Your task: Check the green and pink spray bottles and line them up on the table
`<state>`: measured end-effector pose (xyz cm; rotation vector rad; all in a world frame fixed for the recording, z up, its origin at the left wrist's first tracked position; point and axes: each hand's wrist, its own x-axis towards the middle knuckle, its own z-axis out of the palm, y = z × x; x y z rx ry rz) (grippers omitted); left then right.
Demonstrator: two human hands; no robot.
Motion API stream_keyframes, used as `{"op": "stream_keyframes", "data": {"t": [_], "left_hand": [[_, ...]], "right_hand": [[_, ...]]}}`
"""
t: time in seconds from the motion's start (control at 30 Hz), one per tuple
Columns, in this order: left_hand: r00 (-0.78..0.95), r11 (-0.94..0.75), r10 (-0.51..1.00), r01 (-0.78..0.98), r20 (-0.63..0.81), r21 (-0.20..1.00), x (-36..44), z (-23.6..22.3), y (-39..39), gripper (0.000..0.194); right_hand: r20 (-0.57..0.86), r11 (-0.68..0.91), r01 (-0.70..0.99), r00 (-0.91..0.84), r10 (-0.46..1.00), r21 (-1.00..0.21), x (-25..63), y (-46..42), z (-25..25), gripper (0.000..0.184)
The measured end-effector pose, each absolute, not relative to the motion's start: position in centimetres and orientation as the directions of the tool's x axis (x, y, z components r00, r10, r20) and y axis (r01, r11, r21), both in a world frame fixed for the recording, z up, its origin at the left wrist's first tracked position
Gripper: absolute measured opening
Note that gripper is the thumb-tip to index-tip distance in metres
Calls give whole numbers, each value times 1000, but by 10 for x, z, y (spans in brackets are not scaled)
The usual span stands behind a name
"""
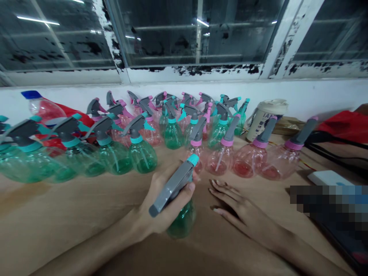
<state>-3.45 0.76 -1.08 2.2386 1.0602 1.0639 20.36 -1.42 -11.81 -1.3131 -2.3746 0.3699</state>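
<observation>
The left hand [166, 215] grips a rounded, translucent green plastic spray bottle [181, 223] over the tan tabletop [115, 207]—its long grey head [174, 186] slanting forward and rightward; the right hand [243, 212]—loosely spread, apparently empty—lies just right of it.

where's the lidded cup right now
The lidded cup stands right of centre in the head view, near the white wall, behind the front pink bottles.

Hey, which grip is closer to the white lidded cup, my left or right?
Right. Your right grip is palm-down at the table, in front of the cup and slightly left; your left grip, around a green spray bottle, is farther left.
</observation>
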Motion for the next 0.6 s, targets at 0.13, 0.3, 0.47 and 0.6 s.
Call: {"op": "stream_keyframes", "data": {"t": [0.13,0.3,0.47,0.6], "left_hand": [[377,-610,793,465,479,642,-33,-14,9,21],[394,-624,781,450,485,639,-33,-16,9,27],[400,-612,789,448,466,652,-34,-20,10,31],[364,-588,809,484,461,648,-32,-25,11,30]], "right_hand": [[221,525,737,-477,850,-425,204,-14,-118,49],[216,516,743,-471,856,-427,203,-13,-119,49],[218,517,744,-470,855,-424,203,-14,-119,48],[208,522,748,-481,852,-411,203,-14,-117,50]]}}
